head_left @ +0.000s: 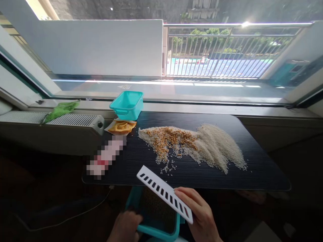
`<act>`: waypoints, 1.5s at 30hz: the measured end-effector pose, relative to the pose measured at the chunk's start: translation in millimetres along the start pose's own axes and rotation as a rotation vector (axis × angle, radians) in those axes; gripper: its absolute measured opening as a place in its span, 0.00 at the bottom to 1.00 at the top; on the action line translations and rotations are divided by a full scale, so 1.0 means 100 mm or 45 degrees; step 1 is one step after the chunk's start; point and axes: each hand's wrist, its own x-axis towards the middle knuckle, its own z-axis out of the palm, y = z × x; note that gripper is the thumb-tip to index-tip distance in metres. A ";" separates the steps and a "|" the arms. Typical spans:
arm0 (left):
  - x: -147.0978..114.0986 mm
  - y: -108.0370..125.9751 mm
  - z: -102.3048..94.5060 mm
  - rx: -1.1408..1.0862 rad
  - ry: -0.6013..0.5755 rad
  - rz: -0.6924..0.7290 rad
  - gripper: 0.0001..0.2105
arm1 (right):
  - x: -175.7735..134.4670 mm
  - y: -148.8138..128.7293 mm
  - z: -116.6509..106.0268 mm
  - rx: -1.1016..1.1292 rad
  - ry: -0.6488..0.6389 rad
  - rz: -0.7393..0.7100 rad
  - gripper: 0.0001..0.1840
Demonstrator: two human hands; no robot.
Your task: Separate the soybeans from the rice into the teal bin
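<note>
My right hand (202, 211) is closed on a white slotted plastic strip (165, 192), holding it tilted over a teal container (157, 232) below the table's front edge. My left hand (127, 225) is closed at that container's left rim, its fingers partly in shadow. Dark brownish, grain-like contents (155, 205) show inside the container. On the table, beyond the strip, white rice (217, 148) lies in a spread heap. Yellow-orange beans or peas (169, 137) are scattered over the rice's left part.
A second teal container (128, 104) stands at the table's back left. Before it lies a packet with a yellow-orange picture (122, 127). A blurred-out item (107, 156) is at the left edge of the black table (262, 171). A green cloth (60, 111) drapes over the radiator (75, 120).
</note>
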 end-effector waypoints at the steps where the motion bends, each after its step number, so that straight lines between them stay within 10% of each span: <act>1: 0.00 0.01 -0.05 -0.024 -0.040 0.044 0.14 | -0.02 -0.01 0.04 -0.016 -0.006 0.011 0.19; 8: 0.00 0.11 -0.27 -0.090 -0.032 0.161 0.12 | -0.21 0.12 -0.14 -0.230 0.102 0.034 0.21; 18: 0.02 -0.02 0.12 -0.061 0.151 0.190 0.18 | -0.27 0.49 -0.65 -0.488 0.239 0.042 0.23; 28: -0.21 0.46 -0.42 -0.001 0.186 0.228 0.13 | -0.10 0.69 -1.05 -0.520 0.365 0.061 0.13; 45: -0.26 0.70 -0.60 -0.073 0.308 0.402 0.08 | 0.04 0.66 -0.98 -0.496 0.402 0.062 0.09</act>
